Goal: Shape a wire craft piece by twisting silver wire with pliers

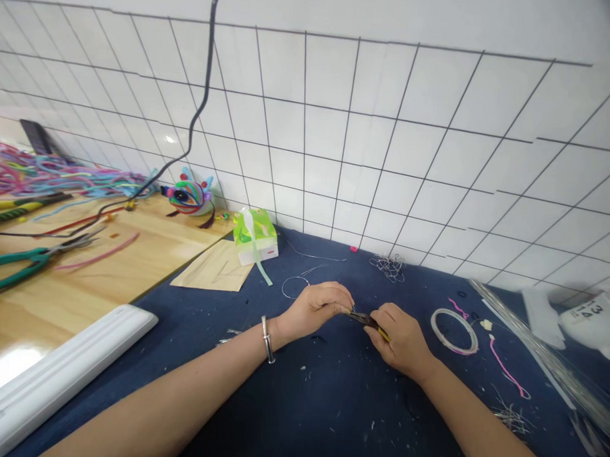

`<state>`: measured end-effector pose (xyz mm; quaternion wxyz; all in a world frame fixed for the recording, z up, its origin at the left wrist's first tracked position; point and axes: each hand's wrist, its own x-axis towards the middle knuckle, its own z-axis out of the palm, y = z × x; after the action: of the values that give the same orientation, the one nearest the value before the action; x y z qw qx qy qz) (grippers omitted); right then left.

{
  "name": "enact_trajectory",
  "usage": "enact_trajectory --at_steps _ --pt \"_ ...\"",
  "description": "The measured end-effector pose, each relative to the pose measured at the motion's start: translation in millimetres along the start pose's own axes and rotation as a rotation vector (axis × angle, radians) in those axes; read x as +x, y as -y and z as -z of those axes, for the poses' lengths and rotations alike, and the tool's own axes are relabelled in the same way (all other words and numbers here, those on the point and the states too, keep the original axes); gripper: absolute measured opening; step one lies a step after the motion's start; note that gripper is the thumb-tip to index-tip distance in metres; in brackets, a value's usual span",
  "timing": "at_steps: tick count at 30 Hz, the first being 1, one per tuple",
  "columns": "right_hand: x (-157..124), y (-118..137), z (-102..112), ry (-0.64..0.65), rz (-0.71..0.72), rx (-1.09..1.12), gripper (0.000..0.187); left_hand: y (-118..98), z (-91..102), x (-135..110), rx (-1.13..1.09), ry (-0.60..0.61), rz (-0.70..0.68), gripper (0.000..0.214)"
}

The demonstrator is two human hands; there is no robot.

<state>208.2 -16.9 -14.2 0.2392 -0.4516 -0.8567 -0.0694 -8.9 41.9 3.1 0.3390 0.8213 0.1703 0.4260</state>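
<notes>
While the right hand (399,338) holds yellow-handled pliers (362,318) over the dark blue work surface (311,415), the left hand (318,311) pinches something too small to make out at their tips. A wire tangle (390,267) lies beyond, near the tiled wall (326,141).

Dull, dark metal is shown by the pliers (360,317); a polished, silvery metal finish is seen on the bangle (267,340); bright, thin metal is displayed by the bundled wires (555,370); a matt, cloth-like look is given to the table (336,407) by its dark covering. Smooth, lightly glossy wood is seen in the board (120,251); smooth white plastic is suggested by the bar (90,366); glossy, film-like plastic is shown on the pack (260,238); a shiny, smooth finish is presented by the wall (325,98).
</notes>
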Motion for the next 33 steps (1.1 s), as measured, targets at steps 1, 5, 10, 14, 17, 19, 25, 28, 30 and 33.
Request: enact_trajectory --at_steps 1,5,10,14,17,19,25,28,30,33 --pt "0.2 0.4 0.1 -0.004 0.004 -0.002 0.019 0.4 -0.1 -0.2 -0.001 -0.002 -0.004 0.015" --pt "0.7 1.1 0.0 0.007 0.000 -0.004 0.019 1.7 -0.3 -0.8 -0.001 -0.003 -0.006 0.015" --pt "0.1 0.9 -1.5 0.037 -0.021 0.003 0.019 0.3 0.3 -0.5 0.005 0.002 0.006 0.015" --pt "0.2 1.4 -1.5 0.021 -0.007 -0.009 0.018 -0.4 0.4 -0.1 -0.006 -0.002 -0.005 0.017" --pt "0.5 1.7 -1.2 0.031 -0.014 -0.011 0.018 0.0 0.1 -0.2 -0.009 -0.002 -0.011 0.017" --pt "0.5 1.5 -1.4 0.044 -0.021 -0.010 0.018 0.2 0.0 -0.3 -0.005 0.001 -0.015 0.016" --pt "-0.1 0.6 -2.7 0.056 -0.031 -0.058 0.018 1.0 1.1 0.7 0.020 0.018 -0.009 0.014" --pt "0.3 1.6 -2.2 0.015 -0.043 -0.168 0.018 3.5 1.5 1.2 0.065 0.010 -0.010 0.010" --pt "0.7 2.7 -1.5 -0.012 -0.040 -0.239 0.018 6.2 1.2 0.3 0.118 0.016 -0.029 0.008" --pt "1.4 4.7 -0.2 -0.034 -0.019 -0.308 0.018 10.9 -0.3 -2.6 0.204 0.044 -0.073 0.010"
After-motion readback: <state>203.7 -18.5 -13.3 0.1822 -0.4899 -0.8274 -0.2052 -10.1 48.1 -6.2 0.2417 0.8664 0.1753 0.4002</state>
